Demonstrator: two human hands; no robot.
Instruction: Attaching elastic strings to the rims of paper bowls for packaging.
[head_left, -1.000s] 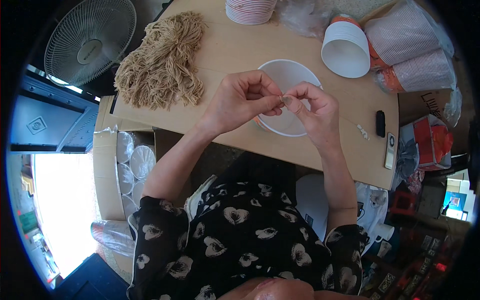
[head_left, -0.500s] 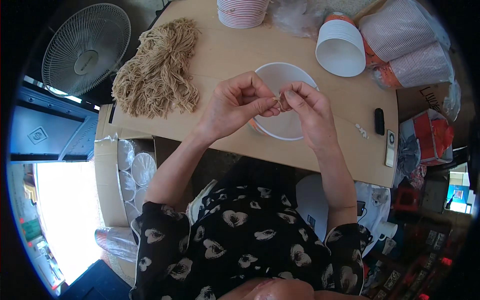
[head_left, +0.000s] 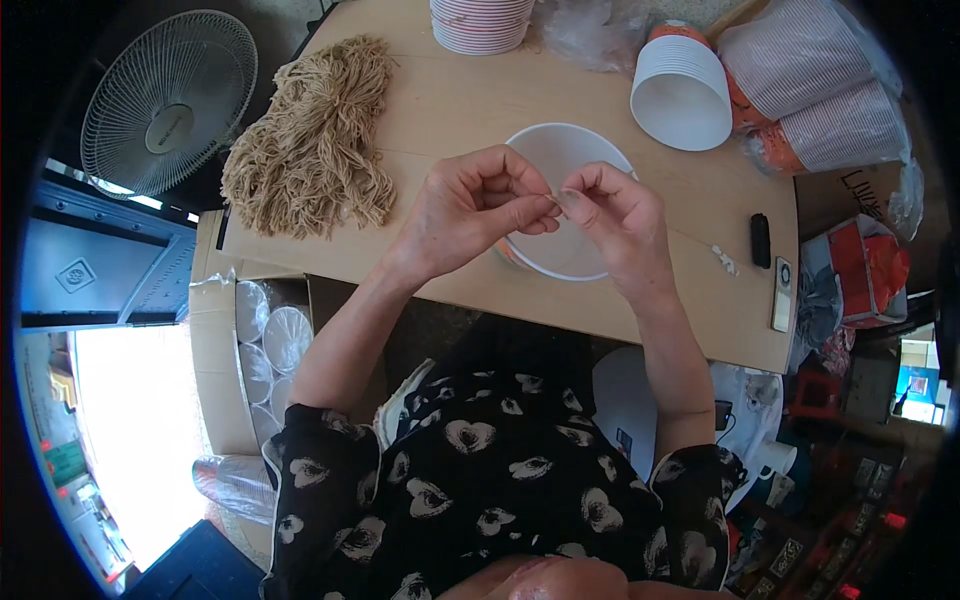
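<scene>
Both of my hands are raised over a large white paper tub (head_left: pixel 572 256) near the table's front edge, fingertips almost touching. My left hand (head_left: pixel 462 212) is closed in a pinch of thumb and fingers. Opposite it, my right hand (head_left: pixel 628 228) pinches with thumb and forefinger. Between the fingertips a tiny bit of thin tan string (head_left: pixel 557 196) shows; most of it is hidden by the fingers. A thick bundle of tan strings (head_left: pixel 312 140) lies on the table to the left of my hands.
Stacked white tubs (head_left: pixel 682 100) lie on their side at the back right, beside plastic-wrapped stacks (head_left: pixel 840 125). Another stack (head_left: pixel 482 25) stands at the back. A black object (head_left: pixel 760 240) and small white bits (head_left: pixel 724 260) are at right. A fan (head_left: pixel 168 128) stands left, above a carton (head_left: pixel 222 380).
My fingers have shifted slightly at the pinch, and the small loop of string between them shows less. My right thumb has moved nearer the left fingertips.
</scene>
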